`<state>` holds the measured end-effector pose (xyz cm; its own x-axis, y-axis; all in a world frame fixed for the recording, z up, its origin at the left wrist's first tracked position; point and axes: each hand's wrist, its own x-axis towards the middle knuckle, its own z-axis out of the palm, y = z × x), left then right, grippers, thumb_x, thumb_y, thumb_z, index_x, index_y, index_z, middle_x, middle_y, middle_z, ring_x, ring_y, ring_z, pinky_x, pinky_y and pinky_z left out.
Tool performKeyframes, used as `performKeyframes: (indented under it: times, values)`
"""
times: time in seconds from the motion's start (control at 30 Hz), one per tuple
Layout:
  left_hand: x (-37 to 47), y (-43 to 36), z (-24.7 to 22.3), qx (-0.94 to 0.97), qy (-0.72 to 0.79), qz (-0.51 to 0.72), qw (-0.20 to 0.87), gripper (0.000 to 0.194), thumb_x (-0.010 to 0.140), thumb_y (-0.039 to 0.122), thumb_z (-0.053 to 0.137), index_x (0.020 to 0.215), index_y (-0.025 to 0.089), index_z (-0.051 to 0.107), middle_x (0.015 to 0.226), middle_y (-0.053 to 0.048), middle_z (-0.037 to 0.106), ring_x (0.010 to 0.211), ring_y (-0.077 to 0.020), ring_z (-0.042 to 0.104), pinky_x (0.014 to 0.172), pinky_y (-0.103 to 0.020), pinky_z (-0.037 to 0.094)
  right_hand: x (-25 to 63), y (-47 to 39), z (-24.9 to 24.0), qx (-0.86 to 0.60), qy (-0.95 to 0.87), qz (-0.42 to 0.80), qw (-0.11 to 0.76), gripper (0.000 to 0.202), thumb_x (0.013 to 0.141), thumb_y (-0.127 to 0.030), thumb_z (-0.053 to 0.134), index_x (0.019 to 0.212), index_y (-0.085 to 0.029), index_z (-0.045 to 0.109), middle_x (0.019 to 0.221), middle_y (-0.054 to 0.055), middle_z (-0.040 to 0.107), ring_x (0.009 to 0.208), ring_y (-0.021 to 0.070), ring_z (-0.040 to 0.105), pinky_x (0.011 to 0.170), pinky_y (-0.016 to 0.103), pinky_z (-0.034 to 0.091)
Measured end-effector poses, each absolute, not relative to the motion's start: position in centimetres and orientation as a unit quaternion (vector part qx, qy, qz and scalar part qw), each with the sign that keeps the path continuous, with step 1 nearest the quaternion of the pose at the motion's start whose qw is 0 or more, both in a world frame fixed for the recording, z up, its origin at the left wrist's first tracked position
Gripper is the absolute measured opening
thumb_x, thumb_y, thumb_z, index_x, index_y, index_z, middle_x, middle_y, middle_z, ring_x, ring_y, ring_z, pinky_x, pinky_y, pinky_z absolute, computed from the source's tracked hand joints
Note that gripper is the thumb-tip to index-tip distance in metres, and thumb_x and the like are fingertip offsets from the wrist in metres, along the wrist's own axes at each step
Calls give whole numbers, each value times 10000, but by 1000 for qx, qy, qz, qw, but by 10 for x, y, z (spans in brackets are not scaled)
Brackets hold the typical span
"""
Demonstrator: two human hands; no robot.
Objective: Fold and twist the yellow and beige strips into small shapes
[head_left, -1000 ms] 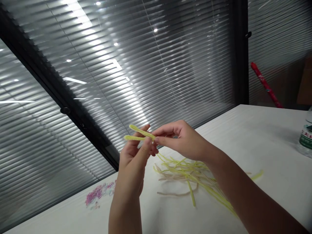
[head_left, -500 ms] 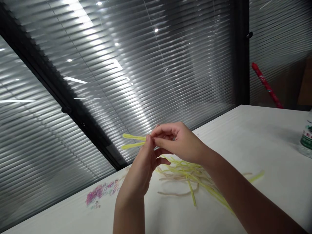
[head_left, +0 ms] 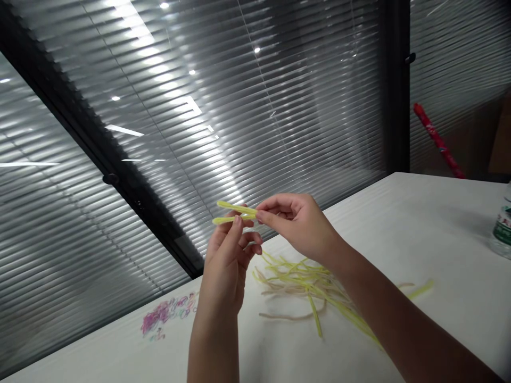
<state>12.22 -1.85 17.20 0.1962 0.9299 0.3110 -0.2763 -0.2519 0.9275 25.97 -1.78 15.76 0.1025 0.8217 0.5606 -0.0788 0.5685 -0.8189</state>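
Observation:
Above the table I hold a yellow pipe cleaner (head_left: 238, 208) bent into two prongs that point left, one over the other. My right hand (head_left: 300, 221) pinches it where the prongs meet, between thumb and forefinger. My left hand (head_left: 227, 266) has its thumb on the lower prong and a finger behind; its other fingers are curled loosely. Under my hands lies a loose heap of yellow and beige pipe cleaners (head_left: 315, 287), partly covered by my right forearm.
Small pink, purple and pale coloured rings (head_left: 162, 315) lie scattered on the white table (head_left: 275, 351) at the left. A bottle with a green label (head_left: 502, 229) stands at the right edge. Behind the table are windows with blinds (head_left: 223, 106), and a long red object (head_left: 439, 142) leans at the far right.
The pipe cleaner has shifted right and up, and more of its prongs now shows. My left hand has loosened and moved back from my right fingertips onto the lower prong.

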Motion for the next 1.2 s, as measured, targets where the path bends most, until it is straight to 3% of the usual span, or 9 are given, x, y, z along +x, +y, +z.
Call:
performKeyframes:
  times: [0.17, 0.37, 0.63, 0.8, 1.03, 1.2]
  values:
    - [119, -16, 173, 550, 267, 605, 510, 259, 769, 294, 696, 999, 186, 645, 823, 14, 542, 602, -61, 561, 560, -179, 480, 263, -17, 158, -339, -586, 322, 662, 163, 791, -299, 646, 916, -224, 719, 865, 27, 714, 823, 171, 646, 765, 319, 520]
    - [120, -12, 173, 540, 255, 626, 501, 339, 779, 323, 690, 1099, 231, 630, 774, 22, 544, 587, -69, 568, 542, -181, 476, 262, -16, 158, -337, -601, 320, 651, 150, 802, -304, 618, 881, -222, 717, 847, 16, 702, 785, 154, 611, 722, 297, 491]
    - [117, -10, 172, 550, 272, 644, 456, 259, 764, 384, 695, 937, 192, 670, 760, 4, 575, 591, -77, 584, 533, -178, 458, 270, -18, 158, -375, -610, 278, 640, 176, 827, -345, 579, 895, -231, 695, 826, -3, 666, 597, 88, 493, 545, 229, 408]
    - [117, -11, 171, 557, 287, 653, 426, 234, 754, 362, 710, 905, 184, 690, 755, -6, 597, 611, -80, 595, 553, -173, 462, 272, -21, 159, -396, -620, 236, 634, 204, 765, -376, 662, 915, -242, 700, 780, -18, 635, 508, 61, 388, 457, 208, 347]
    - [116, -13, 170, 577, 289, 656, 393, 241, 756, 335, 707, 962, 212, 696, 756, -10, 611, 639, -93, 604, 549, -175, 458, 274, -23, 161, -396, -638, 161, 641, 113, 799, -311, 648, 857, -244, 719, 786, -17, 666, 628, 93, 505, 578, 230, 418]
    - [117, -13, 167, 620, 302, 672, 269, 239, 764, 291, 706, 997, 241, 695, 830, -7, 624, 703, -108, 625, 578, -190, 483, 274, -24, 162, -391, -642, 157, 641, 113, 819, -307, 634, 857, -239, 716, 812, -12, 685, 733, 121, 573, 659, 250, 439]
